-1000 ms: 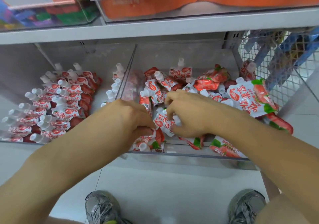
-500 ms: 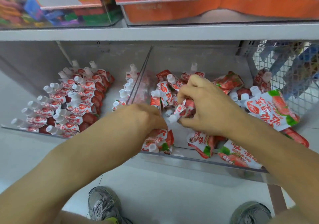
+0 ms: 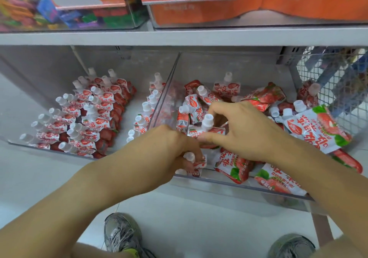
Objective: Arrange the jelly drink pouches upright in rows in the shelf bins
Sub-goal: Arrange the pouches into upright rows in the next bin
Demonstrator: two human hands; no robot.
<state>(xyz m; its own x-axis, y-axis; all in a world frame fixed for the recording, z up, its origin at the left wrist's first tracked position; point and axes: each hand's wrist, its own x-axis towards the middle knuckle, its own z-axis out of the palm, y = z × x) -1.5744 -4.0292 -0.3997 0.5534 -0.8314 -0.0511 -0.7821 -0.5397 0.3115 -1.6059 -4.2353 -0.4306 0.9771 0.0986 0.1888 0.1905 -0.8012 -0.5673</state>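
Two clear shelf bins sit side by side. The left bin (image 3: 23,144) holds several red-and-white jelly pouches (image 3: 93,118) standing in rows, white caps up. In the right bin (image 3: 229,182) the pouches lie jumbled. My left hand (image 3: 169,154) grips a few pouches (image 3: 196,163) by their tops at the bin's front left corner. Just behind them, my right hand (image 3: 245,132) pinches one upright pouch (image 3: 207,128) below its white cap. A larger strawberry pouch (image 3: 316,130) lies at the right over my forearm.
A clear divider wall (image 3: 169,86) separates the two bins. A wire mesh basket (image 3: 334,82) stands at the right. The shelf (image 3: 179,36) above carries orange bags and price tags. My shoes (image 3: 123,236) stand on the white floor below.
My right hand has lifted one pouch upright and brought it toward the pouches in my left hand. The view has tilted, so the bins sit lower in frame.
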